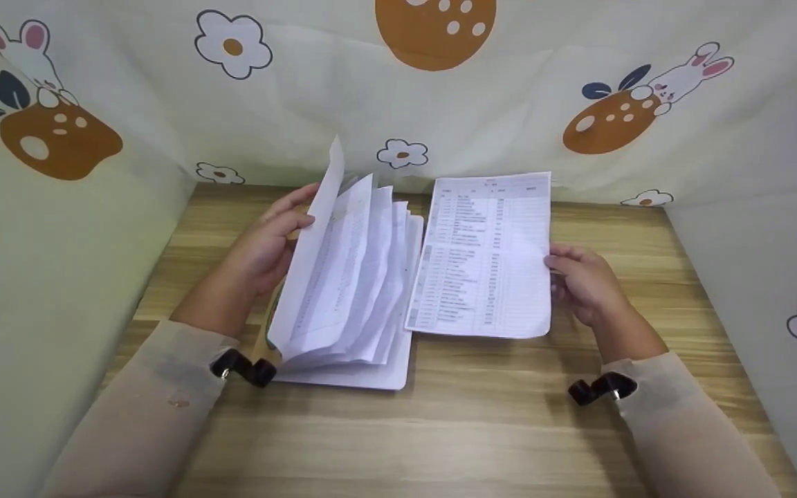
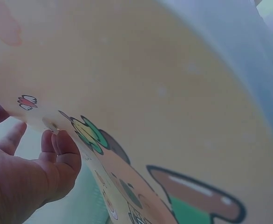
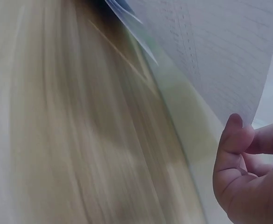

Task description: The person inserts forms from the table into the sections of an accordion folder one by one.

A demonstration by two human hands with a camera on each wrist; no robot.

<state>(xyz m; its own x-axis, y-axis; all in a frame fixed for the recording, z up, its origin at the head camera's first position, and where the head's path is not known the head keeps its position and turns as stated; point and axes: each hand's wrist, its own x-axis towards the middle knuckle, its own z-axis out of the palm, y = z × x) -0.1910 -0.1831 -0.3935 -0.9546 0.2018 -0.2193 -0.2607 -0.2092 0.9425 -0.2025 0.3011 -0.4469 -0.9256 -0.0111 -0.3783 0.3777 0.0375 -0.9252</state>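
Observation:
My left hand grips the raised front cover of a document folder, which stands partly open with several paper-filled leaves fanned out. In the left wrist view, that cover shows a cartoon print on its outer side, with the fingertips at its edge. My right hand pinches the right edge of a printed sheet between thumb and finger. This sheet, covered by a table of small text, is held beside the folder's right edge. From the right wrist view, the thumb presses on the paper's edge.
Beneath everything lies a wood-grain tabletop. A pale cloth printed with rabbits, flowers and orange fruit hangs behind and along both sides. Each sleeve carries a black wrist mount, one on the left and one on the right.

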